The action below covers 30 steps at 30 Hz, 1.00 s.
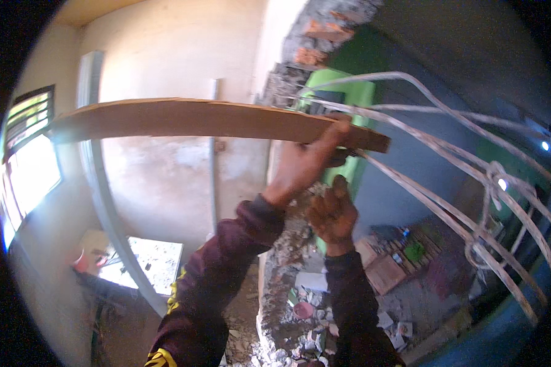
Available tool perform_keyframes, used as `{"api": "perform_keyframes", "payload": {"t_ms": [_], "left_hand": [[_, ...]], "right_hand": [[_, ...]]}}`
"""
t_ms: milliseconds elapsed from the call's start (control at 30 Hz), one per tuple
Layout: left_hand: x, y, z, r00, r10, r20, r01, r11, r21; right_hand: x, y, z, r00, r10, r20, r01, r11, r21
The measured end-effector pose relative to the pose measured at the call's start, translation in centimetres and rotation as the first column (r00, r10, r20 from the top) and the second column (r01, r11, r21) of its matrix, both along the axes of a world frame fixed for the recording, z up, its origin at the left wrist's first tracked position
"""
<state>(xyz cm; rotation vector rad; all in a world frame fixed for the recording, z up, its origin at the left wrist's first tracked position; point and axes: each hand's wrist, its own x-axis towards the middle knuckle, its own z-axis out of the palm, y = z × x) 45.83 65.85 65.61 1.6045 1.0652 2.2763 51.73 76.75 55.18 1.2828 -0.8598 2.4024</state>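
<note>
A long brown wooden board [190, 119] stretches sideways across the upper view, from near the window to just right of centre. My left hand [312, 156] grips it close to its right end, with the thumb across the face and the other fingers partly hidden behind. Below that end, my right hand [333, 214] is raised, apart from the board. Its fingers are loosely bent and spread, and I see nothing in them. Beside the board's right end run several long pale-coated metal bars [422, 140], with bent loops [493, 177] around them farther right.
Under my arms is a broken wall edge [281, 263] with rubble [306, 342]. Exposed bricks [324, 30] show above. A pale upright post [92, 165] and a barred window [33, 140] stand left. A pink bowl [303, 310] lies low amid debris.
</note>
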Motion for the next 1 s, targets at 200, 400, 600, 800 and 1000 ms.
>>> {"api": "perform_keyframes", "payload": {"t_ms": [200,400,600,800,1000], "left_hand": [[-0.6,0.1,0.4,0.983,-0.132,-0.124,0.132,0.991,-0.007],[-0.9,-0.3,0.2,0.988,-0.048,-0.145,0.059,0.995,0.076],[-0.7,-0.4,0.3,0.982,-0.051,-0.184,0.058,0.998,0.033],[0.4,-1.1,1.0,0.986,-0.105,-0.127,0.108,0.994,0.018],[0.4,-1.0,0.8,0.993,-0.085,-0.082,0.087,0.996,0.022]], "right_hand": [[1.3,2.5,0.8,0.925,-0.372,0.075,0.353,0.915,0.195],[4.2,1.6,3.9,0.558,-0.826,-0.078,0.760,0.470,0.449],[5.2,-0.1,4.7,0.544,-0.830,0.126,0.761,0.551,0.343],[2.1,-1.9,5.3,-0.321,-0.939,-0.126,0.946,-0.323,0.001],[4.3,-3.5,4.5,-0.099,-0.995,0.028,0.982,-0.093,0.162]]}}
